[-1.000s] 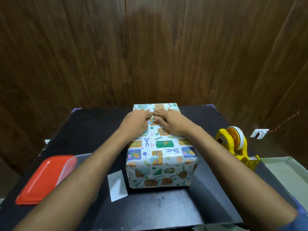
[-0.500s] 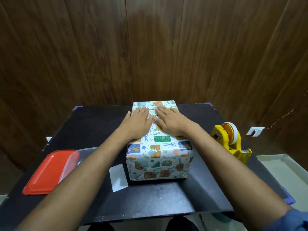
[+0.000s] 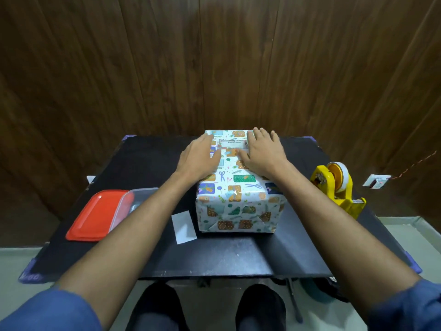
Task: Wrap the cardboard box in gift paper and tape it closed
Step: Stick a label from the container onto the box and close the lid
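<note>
1. Both hands are lying flat with straight fingers, gripping nothing: the left hand [image 3: 199, 158] is pressing the far left part of the wrapped box [image 3: 238, 194] top, and the right hand [image 3: 263, 155] is pressing the far right part, fingers reaching the far edge.
2. Blue sleeves [image 3: 47, 311] are showing at the bottom corners, with dark trouser knees at 6 o'clock below the table edge.
3. Sitting at the centre of the black table [image 3: 214, 256], the box is fully covered in white gift paper printed with parcels, scissors and leaves; its near end is showing folded triangular flaps closed flat.
4. Just beside the box at its 7 o'clock, a small white paper strip [image 3: 184, 226] is lying on the table.
5. At 9 o'clock, a red lid [image 3: 95, 216] is lying touching a clear container [image 3: 133, 201], which the left forearm is partly hiding.
6. At 3 o'clock, apart from the box, a yellow tape dispenser [image 3: 337, 187] is standing with its roll upright.
7. Between the two hands, a pale label or tape patch [image 3: 231, 144] is showing on the box top; I cannot tell which.
8. At 12 o'clock, a brown wood-panelled wall [image 3: 214, 68] is rising behind the table.
</note>
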